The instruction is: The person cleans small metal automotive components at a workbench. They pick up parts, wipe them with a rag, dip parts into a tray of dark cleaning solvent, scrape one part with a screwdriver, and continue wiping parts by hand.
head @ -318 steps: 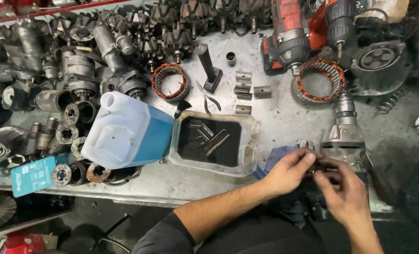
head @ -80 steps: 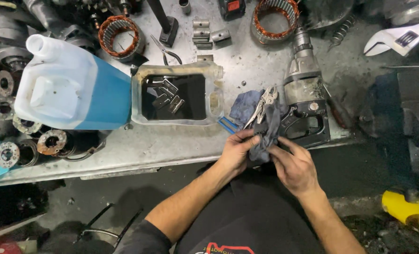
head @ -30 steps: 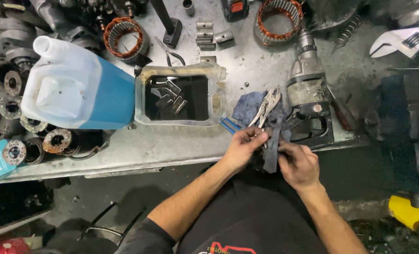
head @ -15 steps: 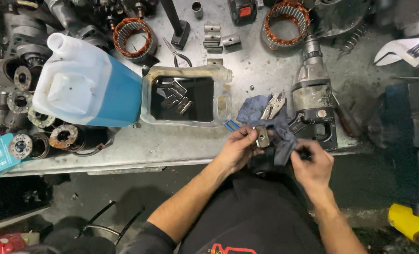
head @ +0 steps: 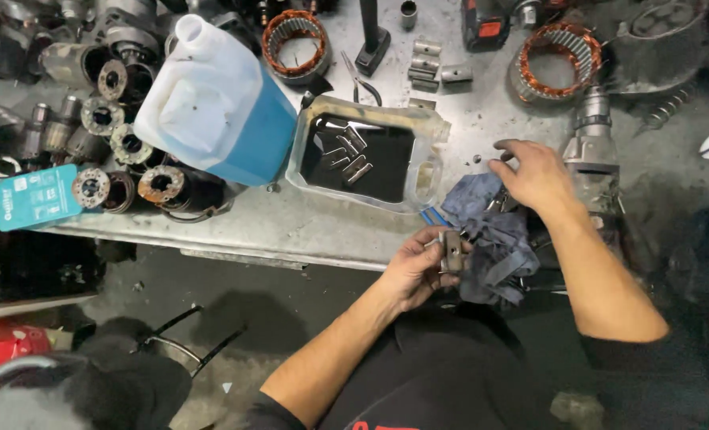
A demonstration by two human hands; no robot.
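A small metal block (head: 452, 251) is pinched in the left hand (head: 418, 267) at the bench edge beside the blue rag (head: 490, 231), while the right hand (head: 533, 171) is stretched out with loose fingers, so the block could be dropped to the floor.

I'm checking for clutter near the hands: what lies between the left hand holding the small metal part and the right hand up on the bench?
In the head view, a crumpled blue rag lies between the left hand and the right hand.
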